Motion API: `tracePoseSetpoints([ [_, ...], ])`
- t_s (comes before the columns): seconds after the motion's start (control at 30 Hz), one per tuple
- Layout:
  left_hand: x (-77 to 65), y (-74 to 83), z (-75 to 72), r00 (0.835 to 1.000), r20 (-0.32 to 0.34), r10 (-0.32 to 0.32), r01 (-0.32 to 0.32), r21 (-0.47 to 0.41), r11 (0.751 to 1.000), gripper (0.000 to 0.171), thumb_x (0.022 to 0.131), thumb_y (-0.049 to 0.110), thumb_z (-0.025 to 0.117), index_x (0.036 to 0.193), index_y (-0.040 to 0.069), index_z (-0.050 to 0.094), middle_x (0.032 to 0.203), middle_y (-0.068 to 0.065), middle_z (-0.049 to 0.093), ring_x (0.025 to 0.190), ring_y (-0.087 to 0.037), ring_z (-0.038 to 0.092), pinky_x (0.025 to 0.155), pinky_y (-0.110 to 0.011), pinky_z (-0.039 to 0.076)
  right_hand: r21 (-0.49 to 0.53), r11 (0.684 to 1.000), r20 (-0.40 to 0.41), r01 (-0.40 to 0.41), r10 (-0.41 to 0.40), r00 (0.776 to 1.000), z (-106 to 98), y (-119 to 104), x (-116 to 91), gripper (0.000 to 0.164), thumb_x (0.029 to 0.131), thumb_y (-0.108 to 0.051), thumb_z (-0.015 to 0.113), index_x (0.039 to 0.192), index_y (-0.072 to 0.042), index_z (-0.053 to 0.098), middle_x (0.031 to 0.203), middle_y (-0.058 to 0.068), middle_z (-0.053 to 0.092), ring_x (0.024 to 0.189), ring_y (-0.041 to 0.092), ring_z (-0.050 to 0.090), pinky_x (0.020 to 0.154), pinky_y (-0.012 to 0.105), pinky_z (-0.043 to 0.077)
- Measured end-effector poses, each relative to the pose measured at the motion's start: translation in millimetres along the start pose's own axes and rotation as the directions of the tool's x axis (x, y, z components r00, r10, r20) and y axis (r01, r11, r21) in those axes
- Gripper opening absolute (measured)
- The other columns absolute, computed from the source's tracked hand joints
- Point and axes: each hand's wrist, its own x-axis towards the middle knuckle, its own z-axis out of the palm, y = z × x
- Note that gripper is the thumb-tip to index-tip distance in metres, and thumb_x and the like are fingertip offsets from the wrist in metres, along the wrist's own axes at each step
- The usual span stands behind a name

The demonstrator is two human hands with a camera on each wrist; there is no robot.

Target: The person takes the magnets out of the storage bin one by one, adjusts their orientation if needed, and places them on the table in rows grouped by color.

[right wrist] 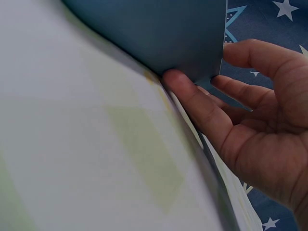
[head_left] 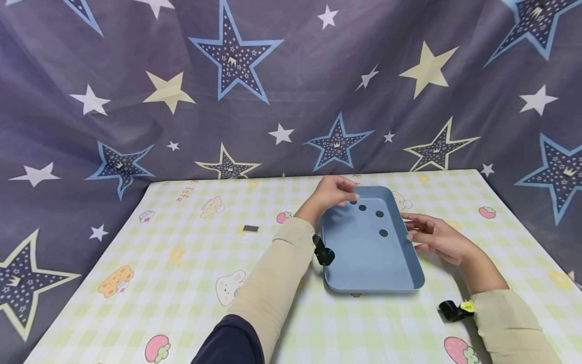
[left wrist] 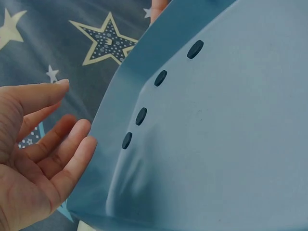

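A blue rectangular tray (head_left: 364,263) lies on the table. Several dark round discs (head_left: 384,233) sit inside it, mostly toward its far end; the left wrist view shows them in a curved row along the wall. My left hand (head_left: 334,193) hovers at the tray's far left corner. In the left wrist view that hand (left wrist: 43,154) has its fingers loosely bent, with nothing between them and apart from the wall. My right hand (head_left: 438,237) is at the tray's right side. Seen from the right wrist, its fingertips (right wrist: 178,82) touch the outer wall without wrapping over the rim.
A small dark rectangular piece (head_left: 250,229) lies on the table to the left of the tray. The table wears a green-and-white checked cloth (head_left: 191,303) with cartoon prints. Behind it hangs a dark curtain (head_left: 291,91) patterned with stars.
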Motion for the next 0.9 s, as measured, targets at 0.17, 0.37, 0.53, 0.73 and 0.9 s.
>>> tracePoseSetpoints([
  [0.17,1.7,-0.1,4.8,0.999,0.041,-0.004,0.002,0.05,0.999,0.032,0.084,0.007,0.076,0.115,0.003,0.071,0.115,-0.016,0.067,0.086,-0.015,0.065,0.073,-0.035,0.057,0.001,1.0,0.002,0.001,-0.001,1.0,0.0,1.1,0.7,0.07,0.096,-0.006,0.061,0.15,0.01,0.02,0.142,0.036,0.032,0.102,0.01,0.061,0.081,0.034,0.056],
  [0.37,4.1,-6.3,11.3,0.998,0.059,-0.017,0.009,0.139,0.99,0.034,0.083,0.007,0.078,0.116,0.003,0.07,0.11,-0.013,0.069,0.084,-0.013,0.064,0.072,-0.031,0.057,0.001,1.0,0.0,-0.003,0.003,1.0,-0.8,1.7,1.6,0.07,0.095,-0.006,0.061,0.15,0.009,0.02,0.142,0.036,0.032,0.103,0.01,0.06,0.083,0.034,0.056],
  [0.53,6.8,-13.2,18.2,0.998,0.07,-0.002,-0.013,0.206,0.978,0.034,0.083,0.007,0.078,0.116,0.003,0.07,0.111,-0.015,0.068,0.084,-0.014,0.063,0.068,-0.027,0.056,0.0,1.0,-0.002,-0.004,0.004,1.0,-1.6,1.2,1.0,0.071,0.095,-0.006,0.062,0.15,0.009,0.02,0.142,0.037,0.032,0.103,0.01,0.06,0.083,0.034,0.056],
  [0.73,11.4,-22.2,27.1,0.998,0.057,0.027,-0.045,0.346,0.937,0.036,0.081,0.011,0.081,0.116,0.011,0.072,0.111,-0.007,0.07,0.097,-0.015,0.064,0.08,-0.024,0.052,0.007,1.0,0.001,0.002,-0.002,1.0,-0.9,-0.5,-0.5,0.07,0.095,-0.005,0.061,0.15,0.01,0.02,0.141,0.036,0.033,0.103,0.01,0.061,0.082,0.034,0.056],
  [0.9,16.1,-32.8,31.0,0.996,0.043,0.075,-0.087,0.464,0.881,0.039,0.077,0.017,0.084,0.115,0.017,0.074,0.105,0.002,0.07,0.092,-0.007,0.062,0.08,-0.02,0.05,0.01,1.0,0.005,0.016,-0.016,1.0,0.0,-0.4,-0.6,0.069,0.096,-0.005,0.06,0.149,0.011,0.02,0.14,0.036,0.033,0.103,0.01,0.061,0.082,0.034,0.056],
])
